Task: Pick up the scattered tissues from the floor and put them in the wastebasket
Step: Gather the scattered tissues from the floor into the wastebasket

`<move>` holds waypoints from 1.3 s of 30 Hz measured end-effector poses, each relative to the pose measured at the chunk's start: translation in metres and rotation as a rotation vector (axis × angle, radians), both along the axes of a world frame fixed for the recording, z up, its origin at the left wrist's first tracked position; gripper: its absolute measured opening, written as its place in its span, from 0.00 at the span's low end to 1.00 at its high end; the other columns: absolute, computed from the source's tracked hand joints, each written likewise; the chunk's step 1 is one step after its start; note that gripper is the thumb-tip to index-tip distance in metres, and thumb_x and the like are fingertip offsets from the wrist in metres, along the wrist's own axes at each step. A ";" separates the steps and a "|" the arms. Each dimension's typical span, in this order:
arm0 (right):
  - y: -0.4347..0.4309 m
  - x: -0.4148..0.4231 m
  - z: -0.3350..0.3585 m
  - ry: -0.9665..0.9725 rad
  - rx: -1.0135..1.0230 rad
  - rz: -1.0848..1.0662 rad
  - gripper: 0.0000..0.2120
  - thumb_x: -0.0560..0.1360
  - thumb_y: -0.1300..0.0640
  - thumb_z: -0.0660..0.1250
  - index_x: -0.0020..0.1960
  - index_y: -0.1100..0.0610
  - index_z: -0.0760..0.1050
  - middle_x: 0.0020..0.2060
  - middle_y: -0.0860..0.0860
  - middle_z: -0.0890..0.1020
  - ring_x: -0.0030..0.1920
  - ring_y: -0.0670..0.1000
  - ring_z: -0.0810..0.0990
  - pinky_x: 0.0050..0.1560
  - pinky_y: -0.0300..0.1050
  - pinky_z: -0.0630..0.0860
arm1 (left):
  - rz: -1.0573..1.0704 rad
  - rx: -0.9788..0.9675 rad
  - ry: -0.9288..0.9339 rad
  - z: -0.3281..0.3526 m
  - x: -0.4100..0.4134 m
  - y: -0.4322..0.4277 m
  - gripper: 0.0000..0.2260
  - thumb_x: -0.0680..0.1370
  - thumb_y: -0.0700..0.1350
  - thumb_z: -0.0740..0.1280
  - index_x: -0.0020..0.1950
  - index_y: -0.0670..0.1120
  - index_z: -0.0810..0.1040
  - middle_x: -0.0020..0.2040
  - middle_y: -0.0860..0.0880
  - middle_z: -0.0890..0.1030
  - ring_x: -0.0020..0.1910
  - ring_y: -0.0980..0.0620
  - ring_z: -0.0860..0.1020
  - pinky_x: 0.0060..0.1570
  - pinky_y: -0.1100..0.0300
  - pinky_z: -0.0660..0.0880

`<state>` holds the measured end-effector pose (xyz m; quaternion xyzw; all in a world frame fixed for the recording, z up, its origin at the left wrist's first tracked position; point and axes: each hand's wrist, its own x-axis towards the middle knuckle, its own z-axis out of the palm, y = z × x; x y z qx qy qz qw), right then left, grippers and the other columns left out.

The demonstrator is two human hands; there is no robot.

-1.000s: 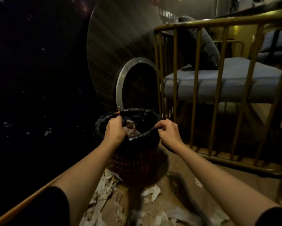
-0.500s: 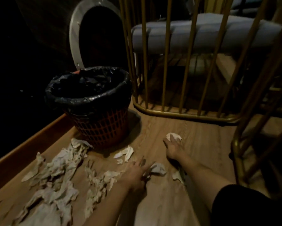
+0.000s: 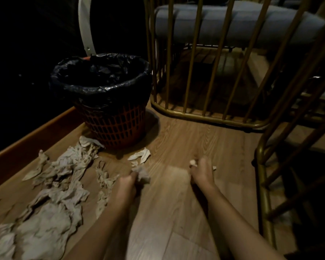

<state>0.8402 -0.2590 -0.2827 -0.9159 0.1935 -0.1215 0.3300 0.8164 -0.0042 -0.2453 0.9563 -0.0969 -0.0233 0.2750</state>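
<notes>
An orange mesh wastebasket (image 3: pixel 118 126) lined with a black bag stands on the wooden floor at the left. In front of it, my left hand (image 3: pixel 125 185) is closed around a crumpled tissue (image 3: pixel 143 176). To the right, my right hand (image 3: pixel 202 172) is closed on a small white tissue (image 3: pixel 193 162) whose ends stick out on both sides of the fingers. Several torn tissues lie in a long heap (image 3: pixel 60 177) on the floor at the left. A separate small tissue piece (image 3: pixel 141 155) lies just in front of the basket.
A brass-coloured railing (image 3: pixel 201 115) with a grey cushioned seat behind it stands right of the basket. Another brass frame (image 3: pixel 263 184) rises at the far right. A wooden skirting board (image 3: pixel 32 136) runs along the left. A white ring (image 3: pixel 85 32) leans behind the basket.
Both hands left the basket's bag rim and came down to the floor. Since half a second ago, each hand has closed on a tissue, the right hand pulling back a little.
</notes>
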 end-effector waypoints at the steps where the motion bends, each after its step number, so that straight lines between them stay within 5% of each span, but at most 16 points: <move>1: -0.003 -0.010 -0.002 0.061 -0.036 -0.019 0.14 0.71 0.66 0.62 0.56 0.63 0.75 0.55 0.60 0.77 0.58 0.61 0.74 0.59 0.52 0.74 | -0.012 0.134 -0.042 -0.002 0.003 0.011 0.07 0.76 0.41 0.64 0.54 0.42 0.76 0.52 0.43 0.78 0.50 0.45 0.77 0.50 0.54 0.75; 3: -0.005 -0.030 -0.013 0.227 -0.116 -0.066 0.19 0.73 0.60 0.64 0.64 0.64 0.70 0.65 0.61 0.69 0.66 0.63 0.64 0.67 0.53 0.63 | -0.019 0.412 -0.014 0.006 -0.003 0.029 0.14 0.77 0.44 0.63 0.62 0.46 0.73 0.64 0.43 0.72 0.64 0.43 0.70 0.60 0.49 0.70; 6: 0.006 -0.051 -0.023 0.185 -0.182 -0.082 0.15 0.75 0.64 0.61 0.61 0.66 0.72 0.63 0.63 0.71 0.65 0.64 0.65 0.67 0.55 0.64 | 0.029 0.306 0.083 0.004 -0.023 0.040 0.18 0.77 0.42 0.63 0.67 0.47 0.71 0.68 0.41 0.70 0.67 0.42 0.69 0.63 0.54 0.67; 10: 0.031 -0.062 -0.025 0.060 -0.124 0.018 0.10 0.72 0.72 0.60 0.49 0.65 0.77 0.53 0.64 0.78 0.54 0.65 0.73 0.60 0.56 0.71 | 0.198 0.078 0.133 0.006 -0.045 0.038 0.10 0.76 0.34 0.62 0.56 0.37 0.78 0.57 0.35 0.78 0.57 0.37 0.76 0.45 0.70 0.71; 14: 0.069 -0.032 -0.015 0.006 0.058 0.156 0.07 0.70 0.62 0.58 0.40 0.52 0.72 0.41 0.55 0.75 0.43 0.58 0.73 0.43 0.52 0.72 | 0.257 0.022 0.116 0.005 -0.042 0.047 0.13 0.71 0.31 0.60 0.38 0.47 0.79 0.40 0.45 0.82 0.37 0.50 0.78 0.27 0.68 0.68; 16: 0.094 0.003 -0.014 0.020 0.045 0.280 0.08 0.73 0.58 0.57 0.49 0.55 0.72 0.47 0.53 0.75 0.46 0.57 0.75 0.49 0.54 0.76 | 0.318 -0.060 0.066 0.012 -0.038 0.058 0.14 0.71 0.29 0.61 0.41 0.44 0.82 0.39 0.45 0.83 0.37 0.50 0.80 0.34 0.62 0.77; 20: 0.145 0.068 0.005 0.046 0.008 0.465 0.07 0.73 0.63 0.62 0.49 0.58 0.76 0.56 0.61 0.75 0.53 0.59 0.75 0.56 0.58 0.74 | 0.423 0.020 -0.161 0.019 -0.026 0.102 0.12 0.71 0.28 0.62 0.50 0.37 0.81 0.46 0.40 0.81 0.47 0.43 0.78 0.46 0.56 0.72; 24: 0.170 0.083 -0.011 0.102 -0.206 0.588 0.13 0.74 0.60 0.64 0.56 0.62 0.78 0.59 0.61 0.76 0.62 0.61 0.71 0.67 0.53 0.67 | 0.527 0.212 -0.082 -0.003 -0.031 0.149 0.10 0.75 0.36 0.62 0.54 0.41 0.78 0.55 0.40 0.77 0.57 0.40 0.71 0.53 0.48 0.72; 27: 0.183 0.048 -0.031 -0.052 -0.170 0.549 0.13 0.73 0.68 0.59 0.54 0.62 0.77 0.55 0.60 0.78 0.57 0.59 0.74 0.59 0.52 0.74 | 0.578 0.338 0.089 -0.021 -0.055 0.160 0.13 0.75 0.53 0.64 0.56 0.49 0.74 0.62 0.43 0.72 0.61 0.40 0.67 0.58 0.44 0.71; 30: 0.193 0.010 -0.034 -0.138 -0.255 0.571 0.11 0.70 0.73 0.61 0.47 0.64 0.79 0.47 0.59 0.79 0.52 0.59 0.74 0.45 0.49 0.76 | 0.600 0.249 0.058 -0.031 -0.076 0.152 0.15 0.75 0.50 0.65 0.61 0.50 0.74 0.63 0.43 0.73 0.62 0.40 0.69 0.60 0.47 0.71; 34: 0.206 -0.008 -0.020 -0.112 -0.132 0.574 0.11 0.72 0.73 0.62 0.48 0.64 0.80 0.48 0.58 0.80 0.52 0.57 0.76 0.48 0.47 0.76 | 0.578 0.074 0.019 -0.021 -0.089 0.140 0.21 0.71 0.33 0.62 0.61 0.48 0.77 0.56 0.42 0.80 0.54 0.44 0.77 0.49 0.57 0.74; 39: 0.246 0.014 0.003 -0.021 0.038 0.669 0.19 0.75 0.67 0.61 0.66 0.59 0.69 0.62 0.59 0.74 0.62 0.59 0.72 0.61 0.51 0.73 | 0.588 0.051 -0.087 0.000 -0.099 0.161 0.17 0.72 0.34 0.66 0.60 0.44 0.78 0.52 0.43 0.82 0.49 0.49 0.78 0.44 0.60 0.70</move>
